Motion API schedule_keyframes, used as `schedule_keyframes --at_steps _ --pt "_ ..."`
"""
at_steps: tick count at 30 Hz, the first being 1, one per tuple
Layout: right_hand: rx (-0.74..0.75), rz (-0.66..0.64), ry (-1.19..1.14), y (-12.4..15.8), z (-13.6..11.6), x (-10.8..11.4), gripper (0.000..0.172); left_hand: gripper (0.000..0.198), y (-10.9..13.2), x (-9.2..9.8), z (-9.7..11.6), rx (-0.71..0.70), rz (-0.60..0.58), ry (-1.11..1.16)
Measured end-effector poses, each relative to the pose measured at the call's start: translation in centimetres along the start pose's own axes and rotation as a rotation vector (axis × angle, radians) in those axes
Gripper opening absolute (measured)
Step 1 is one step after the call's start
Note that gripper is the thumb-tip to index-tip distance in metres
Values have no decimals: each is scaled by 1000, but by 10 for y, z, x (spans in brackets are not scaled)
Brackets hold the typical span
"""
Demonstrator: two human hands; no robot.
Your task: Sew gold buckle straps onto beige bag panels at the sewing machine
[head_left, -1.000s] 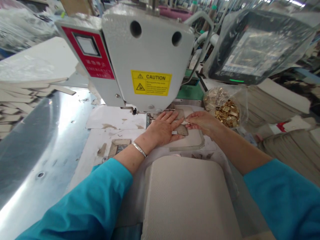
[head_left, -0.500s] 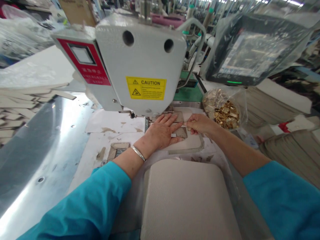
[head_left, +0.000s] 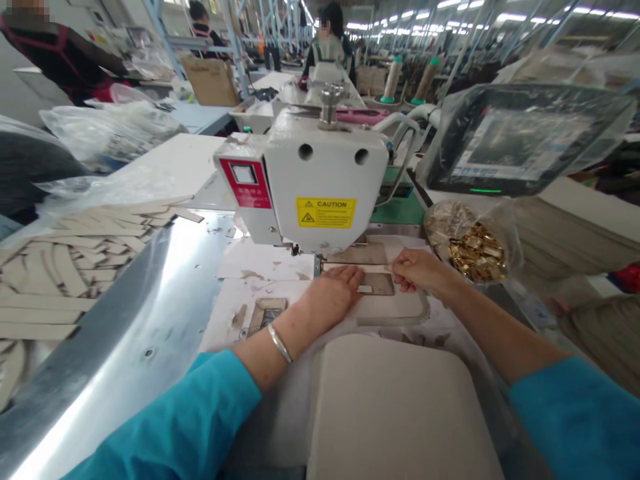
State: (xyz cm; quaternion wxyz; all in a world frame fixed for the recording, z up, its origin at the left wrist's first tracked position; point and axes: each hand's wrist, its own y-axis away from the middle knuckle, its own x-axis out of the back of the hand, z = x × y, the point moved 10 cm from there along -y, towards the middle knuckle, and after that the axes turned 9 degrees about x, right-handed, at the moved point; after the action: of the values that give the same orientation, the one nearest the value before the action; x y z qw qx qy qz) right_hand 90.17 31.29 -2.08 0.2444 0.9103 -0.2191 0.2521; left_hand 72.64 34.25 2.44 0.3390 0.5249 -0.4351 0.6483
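Under the head of a white sewing machine (head_left: 327,173), my left hand (head_left: 333,293) lies flat, fingers stretched out over a pale template plate (head_left: 385,308) with rectangular cut-outs. A narrow beige strip (head_left: 367,268) runs across the plate just beyond its fingertips. My right hand (head_left: 417,272) is closed in a pinch at the strip's right end; the fingertips partly hide what they grip. A large beige leather-like panel (head_left: 395,407) with rounded corners lies nearest me, below both hands. To the left of the plate is a small rectangular frame (head_left: 267,317).
Many loose beige strips (head_left: 65,267) are heaped on the left. Beside my right hand sits a plastic bag of gold metal fittings (head_left: 477,250). A plastic-wrapped control screen (head_left: 525,140) overhangs the right, above stacked beige panels (head_left: 590,333). Other people are in the background.
The view has tilted up and drawn back, showing more of the room. My left hand's spread fingers have come closer together and slid back, uncovering more of the strip and cut-out. My right hand still pinches.
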Motion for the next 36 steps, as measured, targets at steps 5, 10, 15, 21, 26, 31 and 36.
schedule_keyframes --at_steps 5,10,15,21,26,31,36 --pt "40 -10 5 2 0 -2 15 39 19 5 -18 102 26 -150" --pt "-57 -81 -56 7 0 -5 14 36 14 3 -11 135 33 -197" --pt "-84 -153 -91 8 -1 -6 14 31 15 4 -13 154 46 -160" --pt "-45 -72 28 4 -1 0 20 24 16 4 -11 147 42 -147" --pt "-21 -80 19 2 -6 -2 22 18 16 7 -15 137 40 -136" --pt "-5 -69 63 0 -15 -12 21 17 25 9 -31 127 34 -139" --pt "18 -90 68 -3 -27 -33 22 18 38 14 -50 139 24 -132"
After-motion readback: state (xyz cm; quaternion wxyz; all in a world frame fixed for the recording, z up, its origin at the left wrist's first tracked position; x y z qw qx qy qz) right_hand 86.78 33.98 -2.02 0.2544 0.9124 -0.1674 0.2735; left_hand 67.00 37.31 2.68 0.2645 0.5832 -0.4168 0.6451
